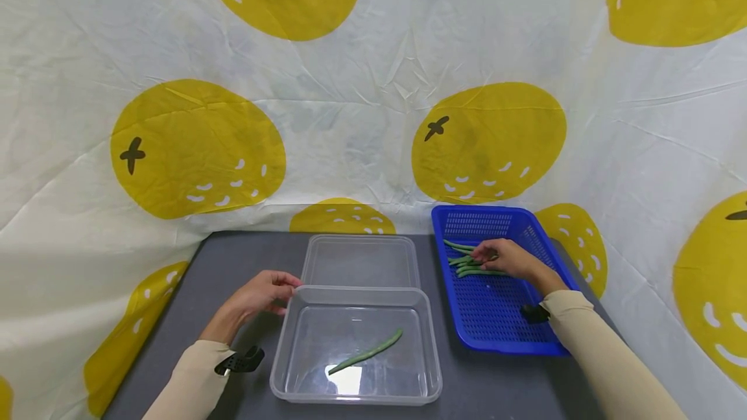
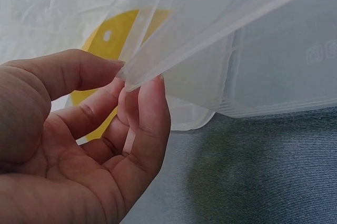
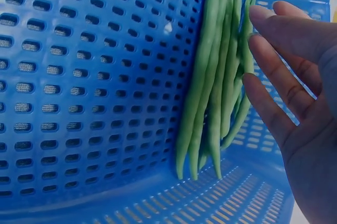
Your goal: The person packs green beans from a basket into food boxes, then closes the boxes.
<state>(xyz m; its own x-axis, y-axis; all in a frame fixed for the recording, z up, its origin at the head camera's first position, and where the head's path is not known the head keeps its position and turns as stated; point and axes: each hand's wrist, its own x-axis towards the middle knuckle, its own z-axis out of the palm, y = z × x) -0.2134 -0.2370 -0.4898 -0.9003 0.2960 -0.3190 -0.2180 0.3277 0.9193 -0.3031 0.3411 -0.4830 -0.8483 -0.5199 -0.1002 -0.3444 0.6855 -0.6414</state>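
green beans (image 3: 199, 84) lie just below the right grip (image 1: 509, 258), inside the basket (image 1: 496, 326).

The left hand (image 1: 265, 291) pinches between thumb (image 2: 79, 69) and fingers (image 2: 151, 124); the right hand (image 1: 509, 259) extends forward, its fingers loosely bent.

The container (image 1: 362, 298) and lid (image 1: 362, 261) look like smooth, see-through plastic, glossy where light strikes, the basket (image 1: 496, 326) shiny perforated plastic, the beans (image 3: 221, 56) smooth-skinned, the tabletop (image 1: 239, 253) matt and finely ribbed, the wall sheet (image 1: 350, 148) creased with a faint sheen, and the sleeves (image 1: 195, 374) matt cloth.
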